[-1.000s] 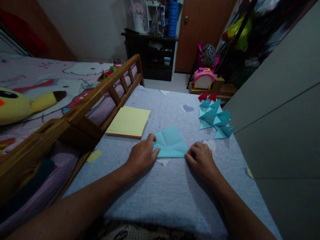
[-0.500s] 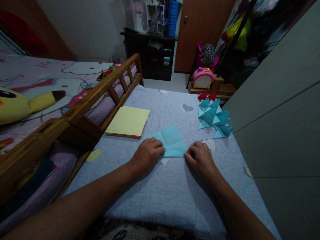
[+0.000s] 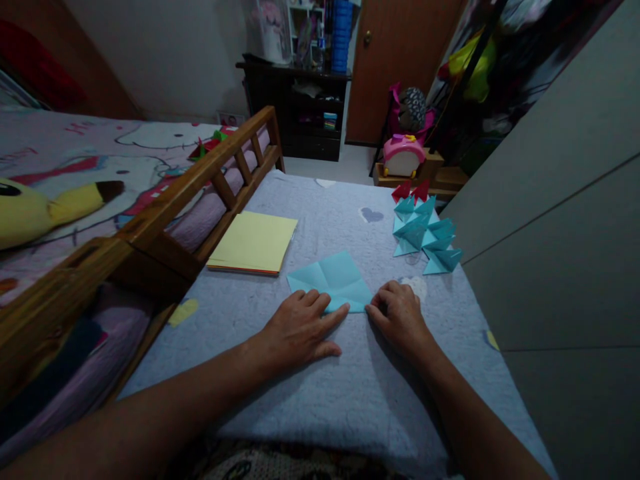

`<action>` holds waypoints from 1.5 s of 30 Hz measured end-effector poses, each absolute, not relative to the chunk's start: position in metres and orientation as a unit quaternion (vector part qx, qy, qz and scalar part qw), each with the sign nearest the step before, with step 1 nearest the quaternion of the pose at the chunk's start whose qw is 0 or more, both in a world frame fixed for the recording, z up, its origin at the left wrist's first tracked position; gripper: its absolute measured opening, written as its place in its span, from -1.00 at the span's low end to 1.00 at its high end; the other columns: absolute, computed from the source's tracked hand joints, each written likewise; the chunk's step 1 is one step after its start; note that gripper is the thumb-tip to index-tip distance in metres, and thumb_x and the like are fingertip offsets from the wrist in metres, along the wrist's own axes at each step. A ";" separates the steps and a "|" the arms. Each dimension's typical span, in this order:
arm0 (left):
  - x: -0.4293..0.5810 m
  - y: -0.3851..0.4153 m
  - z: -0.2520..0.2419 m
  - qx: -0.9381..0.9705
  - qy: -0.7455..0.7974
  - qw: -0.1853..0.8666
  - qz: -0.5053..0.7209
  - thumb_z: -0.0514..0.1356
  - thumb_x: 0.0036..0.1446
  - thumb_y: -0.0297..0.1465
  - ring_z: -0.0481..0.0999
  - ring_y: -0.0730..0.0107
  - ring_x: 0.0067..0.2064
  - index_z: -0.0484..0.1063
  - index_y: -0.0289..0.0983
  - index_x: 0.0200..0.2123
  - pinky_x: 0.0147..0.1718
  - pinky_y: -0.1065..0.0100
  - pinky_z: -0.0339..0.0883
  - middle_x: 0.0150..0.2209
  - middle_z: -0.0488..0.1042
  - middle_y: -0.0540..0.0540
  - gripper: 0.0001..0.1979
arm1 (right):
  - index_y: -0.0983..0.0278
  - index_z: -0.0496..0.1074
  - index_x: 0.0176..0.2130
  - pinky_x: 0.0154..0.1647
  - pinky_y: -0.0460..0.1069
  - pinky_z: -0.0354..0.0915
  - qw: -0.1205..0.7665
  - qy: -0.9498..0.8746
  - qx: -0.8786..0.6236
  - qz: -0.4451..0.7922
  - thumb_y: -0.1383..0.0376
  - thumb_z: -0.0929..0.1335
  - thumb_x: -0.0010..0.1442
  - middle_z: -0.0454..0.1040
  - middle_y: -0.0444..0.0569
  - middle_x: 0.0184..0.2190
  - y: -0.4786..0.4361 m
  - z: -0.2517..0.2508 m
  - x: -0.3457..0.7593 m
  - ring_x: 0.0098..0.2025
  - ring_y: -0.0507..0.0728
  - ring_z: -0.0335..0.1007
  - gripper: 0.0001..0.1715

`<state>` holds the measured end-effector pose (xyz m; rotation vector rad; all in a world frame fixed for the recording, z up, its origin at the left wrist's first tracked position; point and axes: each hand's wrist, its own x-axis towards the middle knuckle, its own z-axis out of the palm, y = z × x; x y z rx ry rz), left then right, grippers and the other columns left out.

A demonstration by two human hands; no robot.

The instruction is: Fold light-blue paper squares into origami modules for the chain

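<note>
A sheet of light-blue origami paper (image 3: 336,277), creased and with its near edge folded straight, lies flat on the cloth-covered surface (image 3: 320,400). My left hand (image 3: 307,327) rests on its near left part, fingers stretched, the index finger lying along the folded edge and the thumb spread on the cloth. At the paper's right corner, my right hand (image 3: 399,310) pinches the tip between thumb and curled fingers. Part of the near left side of the paper is hidden under my left hand.
A stack of yellow-topped paper (image 3: 254,243) lies to the left. Several folded blue paper pieces (image 3: 425,233) stand at the far right, with red folded pieces (image 3: 411,191) behind. A wooden rail (image 3: 200,177) borders the left, a pale cabinet (image 3: 565,267) the right.
My left hand has opened from a closer grip; its index finger now reaches right along the folded edge and its thumb is spread. My right hand keeps its pinch at the corner.
</note>
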<state>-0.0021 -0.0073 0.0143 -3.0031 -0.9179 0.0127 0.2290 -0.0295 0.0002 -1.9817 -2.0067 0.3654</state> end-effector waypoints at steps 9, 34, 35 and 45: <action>-0.006 -0.008 0.005 -0.956 -0.295 0.008 -0.003 0.13 0.17 0.19 0.30 0.11 -0.13 0.21 -0.11 0.31 -0.16 0.18 0.20 -0.13 0.37 -0.15 -0.22 | 0.25 0.51 -0.42 -0.13 0.08 0.07 0.141 -0.693 -0.697 0.116 0.30 0.42 0.18 0.46 0.02 -0.26 -0.030 0.000 0.231 -0.12 0.24 0.27 -0.87; -0.007 -0.008 0.004 -0.958 -0.286 0.002 -0.004 0.08 0.16 0.23 0.24 0.12 -0.15 0.19 -0.05 0.33 -0.17 0.21 0.12 -0.12 0.35 -0.16 -0.21 | 0.23 0.46 -0.32 -0.07 0.07 0.15 0.158 -0.704 -0.677 0.147 0.40 0.32 0.16 0.46 0.01 -0.26 -0.026 0.000 0.266 -0.13 0.21 0.29 -0.89; -0.007 -0.008 0.003 -0.958 -0.285 0.001 -0.003 0.07 0.16 0.24 0.24 0.12 -0.15 0.19 -0.04 0.33 -0.17 0.21 0.12 -0.12 0.35 -0.16 -0.21 | 0.24 0.45 -0.31 -0.06 0.07 0.17 0.178 -0.701 -0.675 0.149 0.40 0.31 0.15 0.46 0.01 -0.27 -0.025 0.000 0.269 -0.14 0.20 0.30 -0.88; -0.007 -0.008 0.002 -0.958 -0.287 0.011 0.000 0.04 0.18 0.24 0.23 0.11 -0.13 0.16 -0.05 0.34 -0.14 0.21 0.12 -0.10 0.36 -0.16 -0.21 | 0.26 0.26 0.23 0.28 0.24 0.09 0.248 -0.744 -0.607 0.128 0.28 0.23 0.31 0.36 0.18 0.17 -0.031 -0.009 0.216 0.23 0.29 0.21 -0.49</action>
